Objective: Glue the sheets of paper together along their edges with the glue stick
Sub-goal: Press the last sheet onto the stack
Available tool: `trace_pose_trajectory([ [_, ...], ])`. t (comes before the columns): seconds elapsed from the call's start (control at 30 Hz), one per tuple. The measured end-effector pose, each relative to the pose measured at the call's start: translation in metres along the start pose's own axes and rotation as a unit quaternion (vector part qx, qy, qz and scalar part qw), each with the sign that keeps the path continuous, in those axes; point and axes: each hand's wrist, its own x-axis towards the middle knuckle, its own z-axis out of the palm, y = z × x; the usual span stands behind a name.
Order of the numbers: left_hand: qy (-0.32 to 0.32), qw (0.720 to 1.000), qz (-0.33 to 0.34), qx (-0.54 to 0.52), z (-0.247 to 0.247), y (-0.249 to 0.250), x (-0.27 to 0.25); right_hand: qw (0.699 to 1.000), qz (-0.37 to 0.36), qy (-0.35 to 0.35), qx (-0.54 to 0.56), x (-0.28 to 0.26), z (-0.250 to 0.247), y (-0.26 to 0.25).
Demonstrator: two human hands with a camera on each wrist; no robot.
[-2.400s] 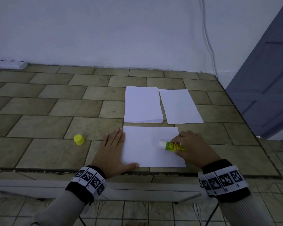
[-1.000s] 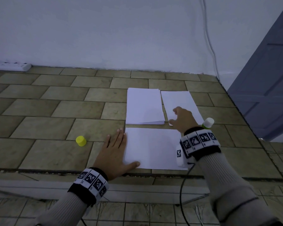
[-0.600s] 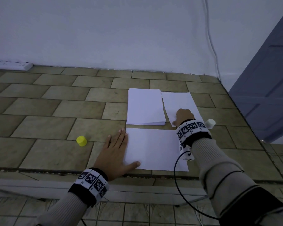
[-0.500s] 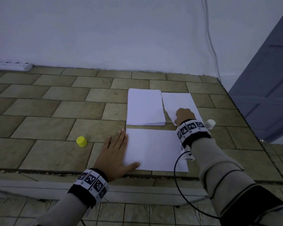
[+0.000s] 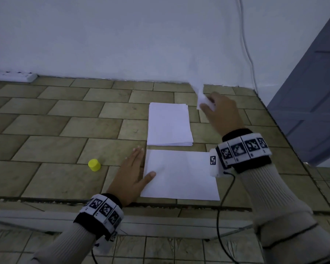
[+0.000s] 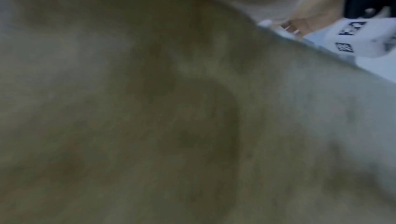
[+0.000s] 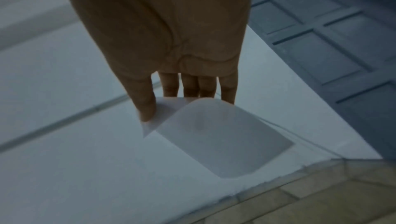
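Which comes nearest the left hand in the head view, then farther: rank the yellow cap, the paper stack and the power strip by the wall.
From the left hand:
1. Yellow cap, on the tiles just to the hand's left.
2. Paper stack, ahead and to the right, beyond the single sheet the thumb rests on. It is only slightly farther than the cap.
3. Power strip, far left against the wall.

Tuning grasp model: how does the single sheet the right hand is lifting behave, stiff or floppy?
Likely floppy: the sheet curls over below the right hand, pinched at one corner. Probably very light, since a thumb-and-finger pinch carries it. It may swing or fold on the way to the sheet on the floor.
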Motion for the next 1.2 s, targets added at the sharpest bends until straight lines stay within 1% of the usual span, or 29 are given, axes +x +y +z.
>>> trace_pose_trajectory([
  [0.07,0.048,0.995,-0.013,-0.087,-0.008,0.009,0.002,0.997,-0.043,-0.023,0.058,-0.017,-0.001,-0.006],
  [0.1,0.076,0.989,-0.009,-0.125,-0.013,0.014,0.002,0.994,-0.062,-0.038,0.082,-0.027,0.0,-0.007],
  [0.13,0.1,0.98,-0.01,-0.171,-0.017,0.016,0.007,0.99,-0.085,-0.051,0.098,-0.037,0.001,-0.006],
  [0.17,0.11,0.969,-0.028,-0.221,-0.025,0.021,0.012,0.987,-0.107,-0.063,0.104,-0.047,0.004,-0.004],
  [0.23,0.105,0.932,-0.09,-0.335,-0.04,0.029,0.028,0.981,-0.129,-0.096,0.105,-0.064,0.011,0.007],
  [0.27,0.105,0.908,-0.122,-0.387,-0.047,0.031,0.035,0.979,-0.127,-0.117,0.109,-0.071,0.015,0.013],
  [0.3,0.101,0.889,-0.14,-0.425,-0.054,0.037,0.038,0.976,-0.122,-0.137,0.118,-0.078,0.018,0.02],
  [0.37,0.071,0.867,-0.156,-0.467,-0.062,0.044,0.039,0.97,-0.127,-0.158,0.136,-0.091,0.025,0.031],
  [0.4,0.054,0.863,-0.168,-0.474,-0.064,0.046,0.038,0.968,-0.136,-0.157,0.144,-0.097,0.028,0.037],
  [0.47,0.018,0.862,-0.179,-0.475,-0.066,0.047,0.033,0.965,-0.147,-0.153,0.156,-0.105,0.032,0.045],
  [0.53,0.0,0.863,-0.19,-0.468,-0.064,0.043,0.03,0.966,-0.14,-0.156,0.154,-0.11,0.035,0.053],
  [0.6,-0.016,0.879,-0.179,-0.441,-0.061,0.037,0.028,0.969,-0.118,-0.165,0.143,-0.113,0.038,0.062],
  [0.7,-0.054,0.901,-0.137,-0.408,-0.055,0.034,0.023,0.966,-0.078,-0.188,0.157,-0.116,0.038,0.072],
  [0.77,-0.061,0.903,-0.137,-0.403,-0.052,0.033,0.022,0.951,-0.058,-0.21,0.218,-0.116,0.034,0.072],
  [0.83,-0.052,0.906,-0.137,-0.397,-0.05,0.033,0.021,0.93,-0.018,-0.224,0.291,-0.116,0.027,0.07],
  [0.9,-0.045,0.912,-0.134,-0.385,-0.048,0.032,0.021,0.918,0.023,-0.227,0.325,-0.115,0.02,0.07],
  [0.93,-0.046,0.916,-0.132,-0.376,-0.048,0.032,0.021,0.917,0.035,-0.229,0.325,-0.114,0.018,0.071],
  [1.0,-0.052,0.926,-0.125,-0.354,-0.048,0.032,0.02,0.924,0.053,-0.227,0.302,-0.112,0.015,0.074],
  [1.1,-0.07,0.929,-0.126,-0.342,-0.046,0.033,0.02,0.946,0.08,-0.196,0.246,-0.112,0.015,0.078],
  [1.17,-0.077,0.932,-0.132,-0.33,-0.043,0.033,0.019,0.958,0.081,-0.186,0.2,-0.115,0.015,0.079],
  [1.2,-0.076,0.939,-0.128,-0.309,-0.041,0.032,0.019,0.963,0.078,-0.187,0.179,-0.117,0.016,0.079],
])
